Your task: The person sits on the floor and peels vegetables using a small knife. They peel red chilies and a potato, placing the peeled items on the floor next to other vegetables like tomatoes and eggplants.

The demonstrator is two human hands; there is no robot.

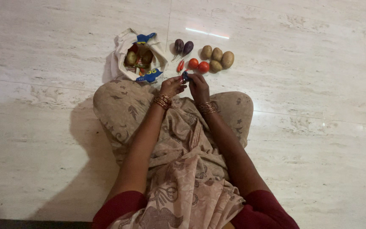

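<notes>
My left hand [172, 86] and my right hand [198, 85] meet just in front of my knees, both pinching a small blue and red object [185, 76] between their fingertips. Right beyond them on the floor lie a red chilli-like piece [180, 66] and two red tomatoes [198, 65]. Two purple aubergines [183, 47] lie a little farther away. Several brown potatoes [217, 57] sit to the right of the tomatoes. An open white cloth bag [121, 57] with blue handles stands left of my hands, with potatoes and other vegetables inside.
I sit cross-legged on a pale marble floor [318, 85] in a beige patterned garment [183, 140]. Bangles are on both wrists. A floor joint runs across behind the vegetables.
</notes>
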